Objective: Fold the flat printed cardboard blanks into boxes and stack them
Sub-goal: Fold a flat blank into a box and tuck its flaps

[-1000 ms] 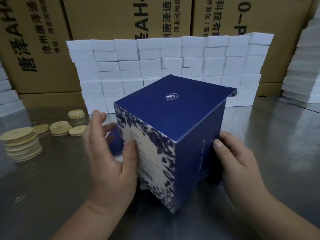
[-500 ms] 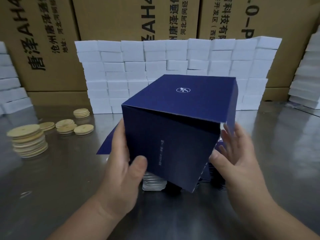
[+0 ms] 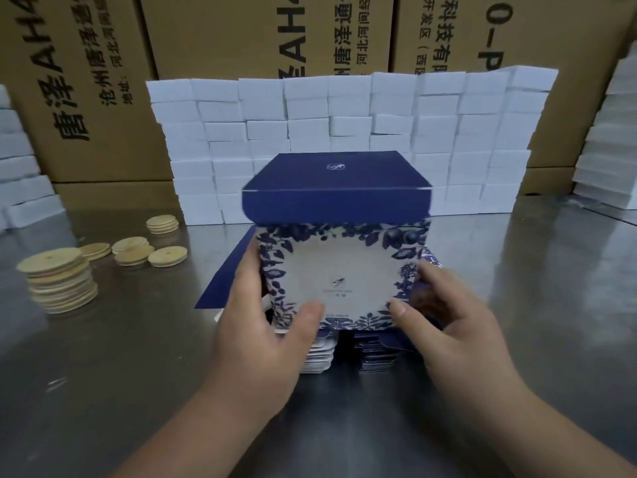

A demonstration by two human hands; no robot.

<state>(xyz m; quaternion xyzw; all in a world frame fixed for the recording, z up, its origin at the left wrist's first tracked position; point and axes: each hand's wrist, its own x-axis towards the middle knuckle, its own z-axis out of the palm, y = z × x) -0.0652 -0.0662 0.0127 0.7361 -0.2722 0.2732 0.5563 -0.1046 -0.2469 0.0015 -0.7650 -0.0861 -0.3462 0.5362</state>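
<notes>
Fingers [image 3: 246, 281] of the left hand [image 3: 262, 332] are wrapping the left side of the box [image 3: 337, 236], with the thumb pressing on the lower left of its cream front panel. Right hand [image 3: 448, 326] is mirroring that, thumb on the panel's lower right and fingers curling round the right side. Both are gripping the box.

Box is sitting centre frame over the stack of flat blanks [image 3: 320, 353] on the steel counter [image 3: 103, 374]; can't tell if it's resting on them.

Writing: a small white logo is showing on the navy top. The same logo is showing on the cream panel, with text under it too blurred to read. Brown cartons [image 3: 206, 36] across the top of the frame are showing "AH4", "唐泽", "沧州" and "0-P", printed sideways.

White boxes [image 3: 310, 115] are standing stacked behind. Wooden discs [image 3: 58, 281] are lying at left.
</notes>
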